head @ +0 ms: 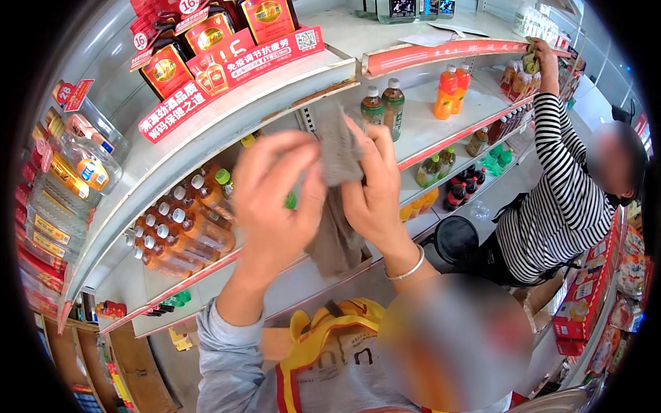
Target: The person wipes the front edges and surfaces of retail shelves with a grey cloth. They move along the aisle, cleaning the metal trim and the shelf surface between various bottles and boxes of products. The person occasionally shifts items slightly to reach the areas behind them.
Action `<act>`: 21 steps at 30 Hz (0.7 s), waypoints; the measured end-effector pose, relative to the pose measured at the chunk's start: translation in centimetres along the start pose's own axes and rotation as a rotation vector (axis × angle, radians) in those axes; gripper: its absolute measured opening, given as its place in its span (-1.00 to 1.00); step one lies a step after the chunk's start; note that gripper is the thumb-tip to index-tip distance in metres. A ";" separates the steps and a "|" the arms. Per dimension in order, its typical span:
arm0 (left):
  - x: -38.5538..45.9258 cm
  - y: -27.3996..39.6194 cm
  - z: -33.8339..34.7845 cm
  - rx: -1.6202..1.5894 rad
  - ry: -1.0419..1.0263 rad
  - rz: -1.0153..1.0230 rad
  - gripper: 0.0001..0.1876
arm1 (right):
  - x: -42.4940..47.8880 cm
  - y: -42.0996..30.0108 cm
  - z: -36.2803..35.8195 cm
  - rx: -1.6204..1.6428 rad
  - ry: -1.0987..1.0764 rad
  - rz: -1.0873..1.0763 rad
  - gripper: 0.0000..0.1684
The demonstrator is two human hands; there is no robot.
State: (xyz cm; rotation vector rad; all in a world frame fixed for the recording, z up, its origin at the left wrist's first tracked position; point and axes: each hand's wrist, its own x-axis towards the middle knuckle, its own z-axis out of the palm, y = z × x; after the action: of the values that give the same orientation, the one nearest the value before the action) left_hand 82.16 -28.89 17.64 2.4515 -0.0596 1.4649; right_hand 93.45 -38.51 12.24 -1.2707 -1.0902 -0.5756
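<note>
A grey-brown cloth is bunched up in front of the shelves, its lower part hanging down. My right hand, with a pale bangle at the wrist, grips it from the right side. My left hand is blurred beside the cloth's left edge, fingers curved and apart from the thumb. Nothing shows held in it; whether its fingertips touch the cloth is unclear. Behind the hands runs a white shelf unit with a red edge strip.
Orange drink bottles with white caps stand at left, below boxed liquor bottles. Green-labelled bottles are just beyond my right hand. At right, a person in a striped top holds a cloth at a shelf, near a black stool.
</note>
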 end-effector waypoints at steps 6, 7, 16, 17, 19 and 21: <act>3.0 -3.5 -2.7 0.745 0.146 0.220 -0.55 | 3.9 1.3 1.9 -0.415 0.128 -0.054 -0.23; 2.9 -4.2 -2.9 0.777 0.102 0.209 -0.53 | 4.1 1.2 2.1 -0.427 0.119 -0.016 -0.22; 2.2 -5.3 -2.3 0.794 0.082 0.152 -0.57 | 5.2 1.4 2.1 -0.474 0.104 0.046 -0.31; 2.3 -5.3 -2.3 0.787 0.082 0.152 -0.58 | 5.3 1.5 1.7 -0.473 0.118 0.056 -0.31; 2.4 -5.3 -2.0 0.788 0.097 0.152 -0.59 | 5.6 1.5 1.4 -0.470 0.142 0.077 -0.32; 2.5 -5.3 -1.9 0.785 0.104 0.151 -0.59 | 5.2 0.1 2.6 -0.443 0.094 0.062 -0.33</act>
State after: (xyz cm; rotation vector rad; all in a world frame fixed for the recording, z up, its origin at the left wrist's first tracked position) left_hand 82.69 -23.08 19.48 2.9959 0.4428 1.9570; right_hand 94.84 -34.97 16.63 -1.6343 -0.8671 -0.8516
